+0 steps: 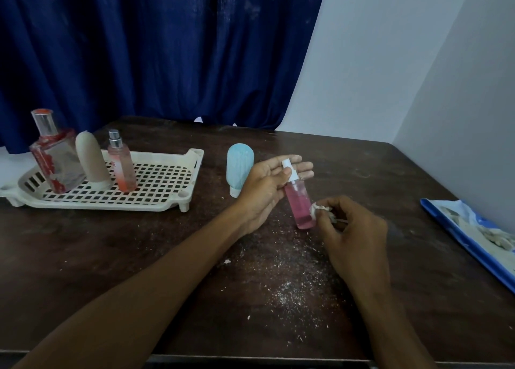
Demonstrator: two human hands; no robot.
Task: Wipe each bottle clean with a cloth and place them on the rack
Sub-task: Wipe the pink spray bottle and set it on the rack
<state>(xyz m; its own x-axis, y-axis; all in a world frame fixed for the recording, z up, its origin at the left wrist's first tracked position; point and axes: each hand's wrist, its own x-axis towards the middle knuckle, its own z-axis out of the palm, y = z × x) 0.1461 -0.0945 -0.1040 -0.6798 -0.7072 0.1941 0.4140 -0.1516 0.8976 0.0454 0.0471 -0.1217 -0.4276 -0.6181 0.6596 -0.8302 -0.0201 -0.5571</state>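
My left hand (267,186) holds a small pink spray bottle (301,201) by its white top, thumb against the neck and fingers stretched behind it. My right hand (354,229) pinches a small white cloth (320,209) against the bottle's lower right side. A light blue tube bottle (239,165) stands cap down on the table just left of my left hand. On the cream rack (156,179) at the left stand a clear glass bottle with red marks (54,156), a beige tube bottle (92,159) and a slim pink spray bottle (121,162).
The dark wooden table (390,173) has white crumbs scattered in front of my hands. A blue and white packet (479,234) lies at the right edge. A blue curtain hangs behind the table and a white wall stands to the right.
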